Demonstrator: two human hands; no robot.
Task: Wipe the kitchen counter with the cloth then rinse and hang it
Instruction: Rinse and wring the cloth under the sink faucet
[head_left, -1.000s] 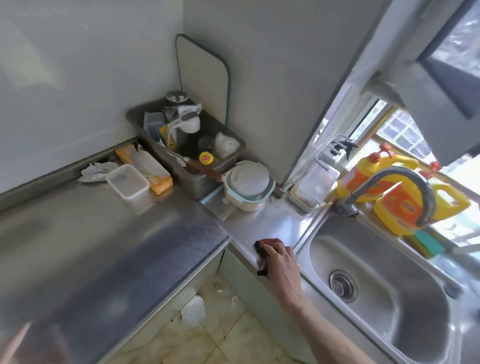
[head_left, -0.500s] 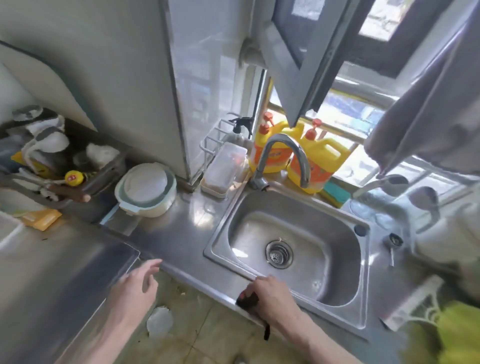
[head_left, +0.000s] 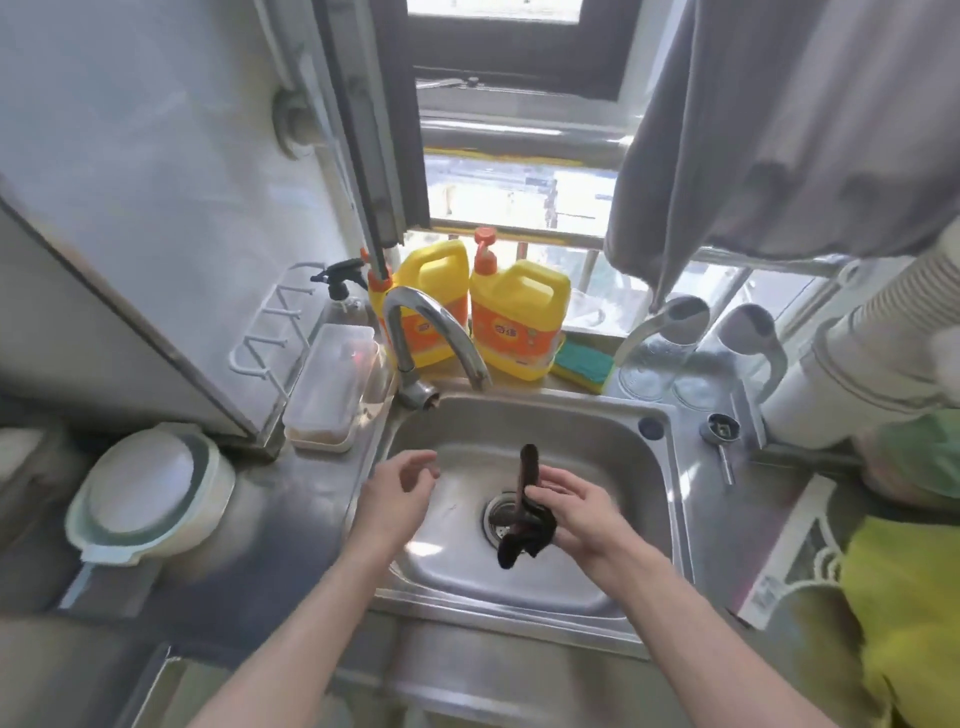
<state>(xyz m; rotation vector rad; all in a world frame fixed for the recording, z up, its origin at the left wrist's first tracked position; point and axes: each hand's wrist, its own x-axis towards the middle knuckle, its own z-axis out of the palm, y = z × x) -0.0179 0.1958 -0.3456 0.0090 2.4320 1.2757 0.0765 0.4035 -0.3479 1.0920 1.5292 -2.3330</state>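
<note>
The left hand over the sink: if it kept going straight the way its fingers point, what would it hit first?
Probably the dark cloth held by the right hand. The left hand is open, empty, fingers aimed rightward across the sink toward the cloth's upright end. Depth is unclear, so it might pass just behind it.

Head camera looks steeply down, close over the sink, facing the window.

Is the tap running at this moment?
Off, as far as visible: no stream falls from the faucet spout into the sink, while the right hand holds the cloth above the drain.
</note>
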